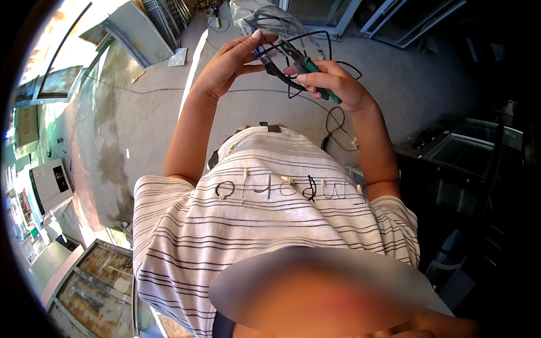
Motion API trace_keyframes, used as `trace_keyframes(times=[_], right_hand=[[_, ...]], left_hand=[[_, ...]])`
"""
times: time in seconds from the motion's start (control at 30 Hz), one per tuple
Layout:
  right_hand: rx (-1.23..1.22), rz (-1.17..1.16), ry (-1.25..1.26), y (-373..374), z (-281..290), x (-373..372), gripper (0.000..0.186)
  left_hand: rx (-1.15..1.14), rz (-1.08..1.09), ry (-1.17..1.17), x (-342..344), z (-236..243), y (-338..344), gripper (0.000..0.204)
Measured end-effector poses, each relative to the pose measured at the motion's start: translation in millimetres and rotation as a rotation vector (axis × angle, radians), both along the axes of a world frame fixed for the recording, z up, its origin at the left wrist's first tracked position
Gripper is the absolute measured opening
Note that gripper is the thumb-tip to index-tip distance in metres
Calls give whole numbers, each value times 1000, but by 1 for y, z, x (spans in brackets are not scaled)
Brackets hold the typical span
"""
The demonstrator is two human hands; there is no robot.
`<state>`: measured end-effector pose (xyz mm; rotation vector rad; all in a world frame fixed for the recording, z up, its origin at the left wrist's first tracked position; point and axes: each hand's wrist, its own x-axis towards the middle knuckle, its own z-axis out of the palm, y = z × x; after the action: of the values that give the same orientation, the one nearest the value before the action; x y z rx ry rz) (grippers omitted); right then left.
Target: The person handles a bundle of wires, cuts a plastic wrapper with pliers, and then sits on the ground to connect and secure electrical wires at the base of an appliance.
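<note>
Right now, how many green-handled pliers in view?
1: the green-handled pliers in the right hand, beside the black cable at the left hand. The frame's right side is very dark, so others may be hidden there.

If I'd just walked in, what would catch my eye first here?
Probably the green-handled pliers in the right hand, near the top centre, with the left hand holding black cable beside them. Next comes the striped shirt, filling much of the middle below.
</note>
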<state>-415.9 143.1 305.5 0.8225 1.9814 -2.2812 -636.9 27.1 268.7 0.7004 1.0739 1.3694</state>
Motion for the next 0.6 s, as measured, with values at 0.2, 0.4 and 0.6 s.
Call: trace_keyframes(times=[0.2,0.4,0.6], right_hand=[[36,67,-32,12,8,5,47],[67,171,-125,11,20,1,46],[135,214,-151,12,12,1,44]], left_hand=[[104,132,136,-7,-32,5,28],[105,265,505,-5,-19,6,43],[243,548,1322,1,-9,7,48]])
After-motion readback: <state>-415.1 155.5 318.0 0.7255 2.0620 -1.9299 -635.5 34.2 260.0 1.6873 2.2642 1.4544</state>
